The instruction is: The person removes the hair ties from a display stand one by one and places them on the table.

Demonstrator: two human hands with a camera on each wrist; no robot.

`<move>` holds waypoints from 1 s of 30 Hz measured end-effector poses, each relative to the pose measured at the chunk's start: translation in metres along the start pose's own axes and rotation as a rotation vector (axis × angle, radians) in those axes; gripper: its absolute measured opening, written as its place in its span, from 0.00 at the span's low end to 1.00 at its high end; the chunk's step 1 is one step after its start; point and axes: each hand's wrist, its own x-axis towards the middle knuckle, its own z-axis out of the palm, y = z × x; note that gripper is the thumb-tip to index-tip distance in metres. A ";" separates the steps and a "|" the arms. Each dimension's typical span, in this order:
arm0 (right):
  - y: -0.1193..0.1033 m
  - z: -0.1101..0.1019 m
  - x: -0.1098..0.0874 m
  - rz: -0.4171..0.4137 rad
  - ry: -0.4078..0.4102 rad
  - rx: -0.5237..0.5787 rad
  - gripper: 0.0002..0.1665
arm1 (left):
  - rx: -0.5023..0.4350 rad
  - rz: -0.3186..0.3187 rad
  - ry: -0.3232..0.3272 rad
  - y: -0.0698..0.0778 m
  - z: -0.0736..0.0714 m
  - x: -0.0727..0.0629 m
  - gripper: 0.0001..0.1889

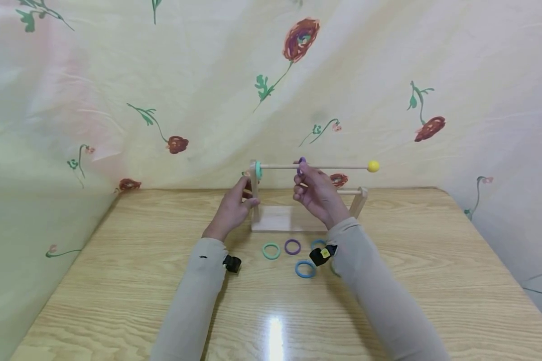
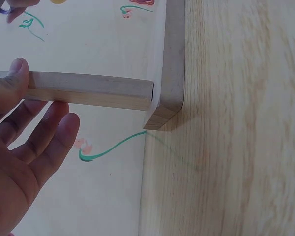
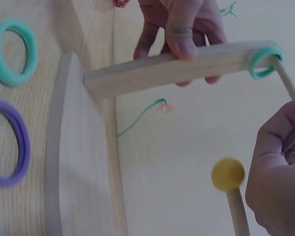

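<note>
My left hand (image 1: 232,206) grips the left upright (image 2: 98,88) of a wooden stand (image 1: 273,219), thumb on one face and fingers behind. A thin rod (image 1: 339,167) runs from the top of that upright to a yellow ball (image 1: 373,166). Close against the upright, a mint green ring (image 1: 259,169) hangs on the rod. Partway along it, my right hand (image 1: 318,193) pinches a purple ring (image 1: 301,161), which surrounds the rod. In the right wrist view that ring is mostly hidden by the fingers.
A shorter right upright (image 1: 359,203) carries a second rod, whose yellow ball (image 3: 228,174) shows in the right wrist view. Before the stand lie a green ring (image 1: 271,250), a purple ring (image 1: 292,246), a blue ring (image 1: 305,269) and others partly under the right wrist. Flowered cloth (image 1: 208,100) hangs behind.
</note>
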 end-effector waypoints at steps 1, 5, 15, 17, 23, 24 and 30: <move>-0.002 -0.002 -0.002 -0.005 0.004 0.013 0.08 | 0.000 0.002 0.000 0.000 0.000 0.000 0.18; -0.010 -0.010 -0.009 -0.026 0.021 0.059 0.08 | -0.002 0.001 -0.004 0.001 -0.001 -0.001 0.18; -0.032 -0.028 -0.030 -0.063 0.065 0.097 0.09 | -0.009 -0.015 -0.022 0.004 -0.003 -0.005 0.20; -0.037 -0.034 -0.032 -0.055 0.063 0.132 0.09 | -0.013 -0.020 -0.023 0.004 -0.004 -0.004 0.20; -0.051 -0.049 -0.040 -0.064 0.072 0.197 0.10 | -0.015 -0.022 -0.022 0.006 -0.004 -0.004 0.19; -0.053 -0.052 -0.041 -0.070 0.070 0.199 0.10 | -0.015 -0.023 -0.021 0.005 -0.004 -0.004 0.19; -0.062 -0.066 -0.046 -0.106 0.047 0.181 0.11 | -0.017 -0.021 -0.019 0.005 -0.002 -0.003 0.19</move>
